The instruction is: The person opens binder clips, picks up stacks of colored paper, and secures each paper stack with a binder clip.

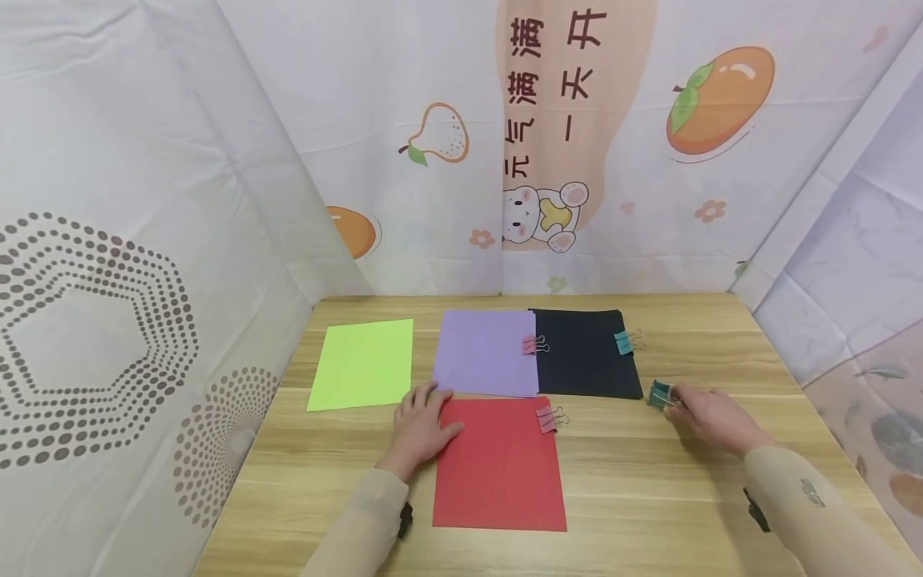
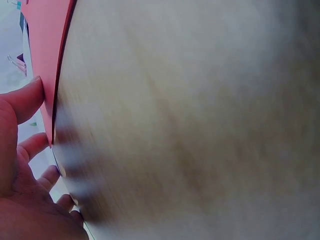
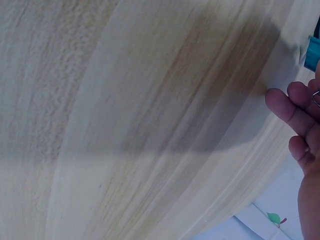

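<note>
My left hand [image 1: 418, 426] lies at the upper left corner of a red paper stack [image 1: 497, 473], thumb over its left edge and fingers spread on the wood. In the left wrist view the thumb and fingertips meet the edge of the red paper [image 2: 49, 35]. A pink binder clip [image 1: 551, 418] grips that stack near its upper right corner. To the right, my right hand [image 1: 714, 418] pinches a teal binder clip [image 1: 659, 395] by its handles, just right of the black paper stack [image 1: 587, 361]. Only part of this clip [image 3: 313, 52] shows in the right wrist view.
Behind the red stack lies a purple paper stack [image 1: 483, 353] with a pink clip [image 1: 532, 344] at its right edge. Another teal clip [image 1: 625, 343] holds the black stack. Yellow-green paper [image 1: 363, 365] lies at the left. Printed curtains [image 1: 433, 64] enclose the wooden table [image 1: 634, 497].
</note>
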`<state>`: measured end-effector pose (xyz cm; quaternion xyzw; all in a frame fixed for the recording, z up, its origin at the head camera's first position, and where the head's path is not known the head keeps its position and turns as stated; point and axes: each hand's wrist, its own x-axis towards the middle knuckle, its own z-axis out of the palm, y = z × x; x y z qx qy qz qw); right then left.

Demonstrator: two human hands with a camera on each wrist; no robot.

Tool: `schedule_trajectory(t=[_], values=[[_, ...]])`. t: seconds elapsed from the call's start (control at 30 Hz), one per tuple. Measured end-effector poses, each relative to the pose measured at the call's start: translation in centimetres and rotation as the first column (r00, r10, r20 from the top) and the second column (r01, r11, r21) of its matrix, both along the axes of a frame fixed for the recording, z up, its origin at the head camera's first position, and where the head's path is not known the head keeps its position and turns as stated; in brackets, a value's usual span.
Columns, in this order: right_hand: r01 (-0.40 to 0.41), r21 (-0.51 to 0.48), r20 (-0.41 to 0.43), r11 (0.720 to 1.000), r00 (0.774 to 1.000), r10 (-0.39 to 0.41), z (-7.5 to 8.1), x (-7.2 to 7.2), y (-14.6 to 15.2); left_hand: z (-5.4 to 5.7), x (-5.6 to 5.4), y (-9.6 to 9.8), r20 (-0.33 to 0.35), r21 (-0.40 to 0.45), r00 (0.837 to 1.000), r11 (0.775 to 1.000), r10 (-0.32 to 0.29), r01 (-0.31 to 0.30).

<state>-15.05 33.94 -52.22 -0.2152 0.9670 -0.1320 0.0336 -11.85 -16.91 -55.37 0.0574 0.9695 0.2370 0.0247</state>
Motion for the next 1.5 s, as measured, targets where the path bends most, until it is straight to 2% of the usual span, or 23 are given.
schedule_trajectory(t=[0.17, 0.3, 0.5, 0.7, 0.83, 0.97, 1.07, 1.23, 1.4, 1.5], values=[[-0.035, 0.021, -0.063, 0.999, 0.997, 0.036, -0.1, 0.0, -0.1, -0.2, -0.2, -0.1, 0.01, -0.002, 1.0, 1.0, 0.007, -0.007], [-0.053, 0.017, -0.098, 0.998, 0.994, 0.055, 0.0, 0.1, -0.3, 0.4, -0.2, -0.1, 0.023, -0.008, 1.0, 1.0, 0.002, -0.002], [-0.077, 0.015, -0.144, 0.997, 0.987, 0.078, -0.1, 0.3, -0.6, 0.8, -0.3, 0.1, 0.019, -0.024, 1.0, 1.0, 0.016, -0.016], [-0.123, 0.013, -0.238, 0.992, 0.963, 0.123, -0.2, 0.4, -0.8, 1.5, -0.9, -0.5, -0.103, -0.015, 0.993, 0.998, 0.061, -0.063], [-0.123, 0.02, -0.252, 0.992, 0.96, 0.124, -0.4, 0.4, -0.9, 2.1, -1.9, -2.2, -0.122, -0.019, 0.984, 0.991, 0.132, -0.136], [-0.108, 0.027, -0.212, 0.994, 0.971, 0.111, -0.5, 0.4, -0.9, 2.5, -2.8, -4.8, -0.062, -0.031, 0.973, 0.974, 0.22, -0.223], [-0.097, 0.025, -0.188, 0.995, 0.977, 0.1, -0.4, 0.4, -0.9, 2.6, -3.3, -6.9, -0.028, -0.028, 0.96, 0.96, 0.278, -0.279], [-0.095, 0.027, -0.187, 0.995, 0.978, 0.098, -0.4, 0.4, -1.0, 2.4, -3.7, -10.0, -0.021, -0.018, 0.935, 0.935, 0.355, -0.355], [-0.126, 0.032, -0.242, 0.992, 0.962, 0.13, -0.4, 0.5, -1.1, 2.3, -3.9, -12.0, -0.014, -0.056, 0.913, 0.912, 0.407, -0.407], [-0.147, 0.027, -0.291, 0.989, 0.945, 0.148, -0.4, 0.6, -1.1, 2.8, -4.0, -12.5, 0.018, -0.061, 0.9, 0.899, 0.434, -0.433]])
